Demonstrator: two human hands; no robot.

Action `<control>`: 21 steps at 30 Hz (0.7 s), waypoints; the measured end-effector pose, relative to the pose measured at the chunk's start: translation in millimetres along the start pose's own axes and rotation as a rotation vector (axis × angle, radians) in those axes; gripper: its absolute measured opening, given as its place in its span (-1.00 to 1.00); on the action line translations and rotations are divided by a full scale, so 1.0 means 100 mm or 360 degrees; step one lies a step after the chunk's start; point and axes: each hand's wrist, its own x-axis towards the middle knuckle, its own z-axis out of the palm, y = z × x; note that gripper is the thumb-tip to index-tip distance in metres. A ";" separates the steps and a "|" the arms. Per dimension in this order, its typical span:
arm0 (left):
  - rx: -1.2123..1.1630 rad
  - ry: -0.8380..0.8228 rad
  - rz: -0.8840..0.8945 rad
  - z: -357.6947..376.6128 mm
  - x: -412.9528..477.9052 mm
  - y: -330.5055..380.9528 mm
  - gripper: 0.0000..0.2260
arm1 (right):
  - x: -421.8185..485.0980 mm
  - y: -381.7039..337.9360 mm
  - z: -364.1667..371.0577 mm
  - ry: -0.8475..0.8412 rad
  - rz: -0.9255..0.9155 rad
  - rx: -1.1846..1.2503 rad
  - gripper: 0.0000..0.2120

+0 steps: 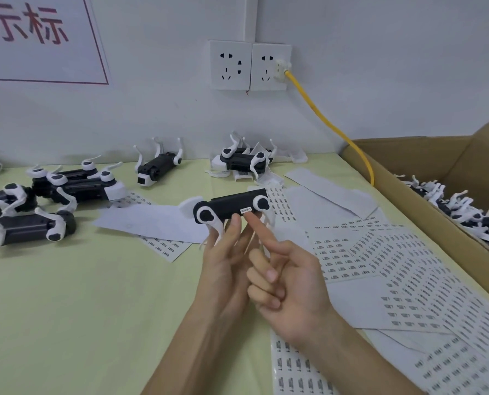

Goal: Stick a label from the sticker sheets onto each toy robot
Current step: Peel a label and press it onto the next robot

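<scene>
Red characters on a white wall sign (pixel 29 24) at the far left read "示标"; the frame edge cuts off the rest of the sign. Below it, a group of black-and-white robots (pixel 66 189) lies on the pale yellow-green table (pixel 80 295), on sides and backs. Nearer the wall, a single robot (pixel 157 166) lies with its legs up.

At the centre, the left hand (pixel 226 269) holds the toy robot (pixel 232 206) above the table with its black body horizontal. The thumb is against the lower edge of the body and the fingers pass behind it. A small white label (pixel 245 210) sits on the body near the right-side leg joint. Its print is too small to read. The right hand (pixel 291 280) points its straight index finger upward, with the fingertip touching the label from below. Its other fingers are curled toward the palm and hold nothing.

On the wall above, two white socket plates (pixel 250 65) are mounted side by side. A yellow cable (pixel 331 126) is plugged into the right plate and runs down to the right.

Overlapping sticker sheets (pixel 394 266) cover the right part of the table. They carry rows of small black-printed labels that are not legible, and several sheets lie blank side up. A cardboard box (pixel 437 178) at the far right contains more boxed robots (pixel 460 206).
</scene>
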 end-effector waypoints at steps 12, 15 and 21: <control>-0.0072 -0.0058 0.0146 -0.01 0.01 -0.03 -0.66 | 0.01 0.00 -0.02 -0.0055 -0.0008 0.0011 -0.53; -0.0067 -0.0059 0.0137 -0.02 0.00 -0.03 -0.74 | 0.01 0.01 -0.02 -0.0069 -0.0015 0.0016 -0.52; -0.0011 -0.0022 0.0133 0.00 -0.01 -0.02 -0.83 | 0.01 0.01 -0.03 -0.0087 -0.0017 0.0042 -0.49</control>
